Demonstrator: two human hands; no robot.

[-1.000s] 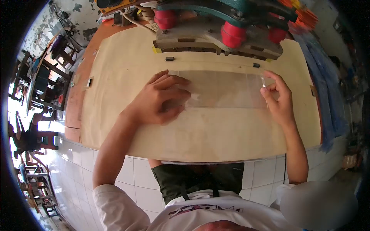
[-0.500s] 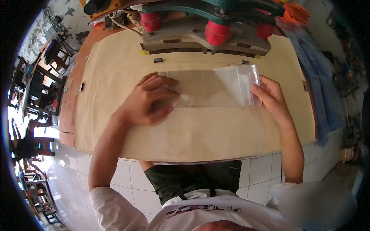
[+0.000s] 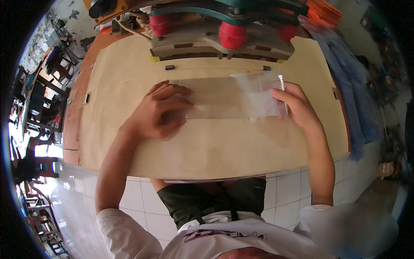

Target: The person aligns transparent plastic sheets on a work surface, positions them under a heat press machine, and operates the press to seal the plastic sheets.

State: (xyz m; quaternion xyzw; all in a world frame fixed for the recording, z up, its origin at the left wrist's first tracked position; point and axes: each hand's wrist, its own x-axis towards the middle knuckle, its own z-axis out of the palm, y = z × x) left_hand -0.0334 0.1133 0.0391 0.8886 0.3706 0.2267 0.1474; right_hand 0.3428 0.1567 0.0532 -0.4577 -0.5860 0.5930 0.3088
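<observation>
A clear plastic sheet [image 3: 220, 97] lies across the cream-covered table [image 3: 207, 149]. Its right end is lifted and held between the thumb and fingers of my right hand [image 3: 295, 102], with the fingers showing through the plastic behind it. My left hand [image 3: 161, 110] rests on the sheet's left end, palm down, fingers spread. Beyond the sheet sit two small dark blocks, one on the left [image 3: 170, 67] and one on the right [image 3: 266, 68], joined by a thin line on the table.
A heavy press with a green frame [image 3: 194, 13], red mounts [image 3: 232, 35] and a grey plate [image 3: 189, 42] overhangs the table's far side. Blue plastic [image 3: 345, 82] hangs along the right edge. An orange stack [image 3: 325, 13] stands behind it. Stools are at the far left.
The sheet's right end has come up off the table and bent leftward with my right hand, whose thumb now lies over it. My left hand keeps its place on the sheet. The view has shifted slightly.
</observation>
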